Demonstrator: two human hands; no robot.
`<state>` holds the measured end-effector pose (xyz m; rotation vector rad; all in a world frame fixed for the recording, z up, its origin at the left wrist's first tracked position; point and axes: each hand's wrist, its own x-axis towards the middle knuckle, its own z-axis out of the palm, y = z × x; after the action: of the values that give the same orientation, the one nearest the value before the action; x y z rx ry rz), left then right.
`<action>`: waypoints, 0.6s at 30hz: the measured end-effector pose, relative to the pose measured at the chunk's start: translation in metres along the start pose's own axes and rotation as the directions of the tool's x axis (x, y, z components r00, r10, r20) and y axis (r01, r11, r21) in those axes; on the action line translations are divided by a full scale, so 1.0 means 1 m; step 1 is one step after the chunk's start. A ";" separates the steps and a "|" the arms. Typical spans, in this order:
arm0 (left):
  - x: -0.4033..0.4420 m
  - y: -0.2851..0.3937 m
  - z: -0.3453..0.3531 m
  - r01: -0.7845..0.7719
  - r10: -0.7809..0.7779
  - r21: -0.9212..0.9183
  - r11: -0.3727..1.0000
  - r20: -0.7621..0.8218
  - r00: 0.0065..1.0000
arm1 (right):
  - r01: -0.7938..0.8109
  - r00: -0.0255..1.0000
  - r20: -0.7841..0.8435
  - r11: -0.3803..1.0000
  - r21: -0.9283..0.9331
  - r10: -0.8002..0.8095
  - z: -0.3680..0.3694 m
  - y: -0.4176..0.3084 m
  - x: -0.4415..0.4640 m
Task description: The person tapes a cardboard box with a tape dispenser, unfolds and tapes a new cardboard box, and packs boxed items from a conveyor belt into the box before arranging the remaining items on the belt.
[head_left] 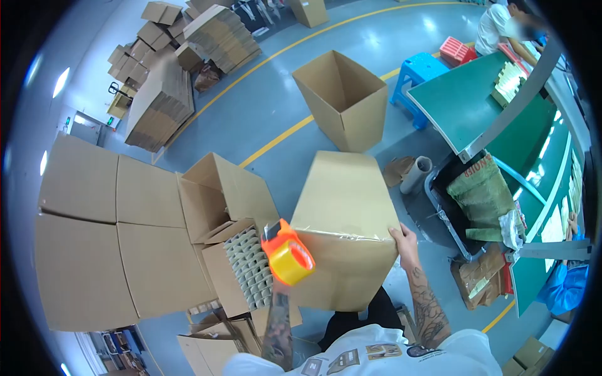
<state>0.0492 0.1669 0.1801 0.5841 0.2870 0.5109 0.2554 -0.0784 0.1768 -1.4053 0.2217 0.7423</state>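
Note:
A closed cardboard box [343, 200] stands right before my body, with shiny clear tape along its near top edge. My right hand [406, 246] grips the box's near right corner, thumb on top. At its left side is an orange tape dispenser [285, 235] carrying a wide yellow roll of tape [291, 262]. My left hand [280, 287] is closed on this dispenser, its fingers mostly hidden behind the roll. Just left of it, a grey moulded-pulp tray [249, 266] lies by an open carton [216, 200].
Taped boxes [78, 178] are packed together at the left. Beyond my box stands a tall open carton [345, 100]. On the right are a black bin [439, 207], a blue stool [417, 78] and a green table [454, 94], with a person [498, 31] behind it.

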 end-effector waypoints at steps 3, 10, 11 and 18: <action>-0.064 -0.012 -0.041 -0.150 0.192 0.186 0.971 -0.230 0.954 | 0.133 0.980 0.160 0.989 -0.071 -0.120 0.033 -0.041 0.005; -0.118 -0.038 -0.209 -0.172 0.029 -0.478 0.861 -0.292 0.956 | 0.311 0.887 0.352 0.950 0.018 -0.297 0.041 -0.028 0.029; -0.125 -0.040 -0.200 -0.087 -0.024 -0.320 0.943 -0.327 0.945 | 0.278 0.887 0.379 0.960 0.023 -0.265 0.031 -0.003 0.044; -0.261 -0.081 -0.204 0.481 -0.094 0.537 0.693 -0.595 0.799 | -0.357 0.933 -0.085 0.874 -0.329 0.349 0.003 0.127 0.051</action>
<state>-0.2198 0.0612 -0.0007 1.0779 1.1254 0.2136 0.2184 -0.0604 0.0461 -1.7271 0.3908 1.1078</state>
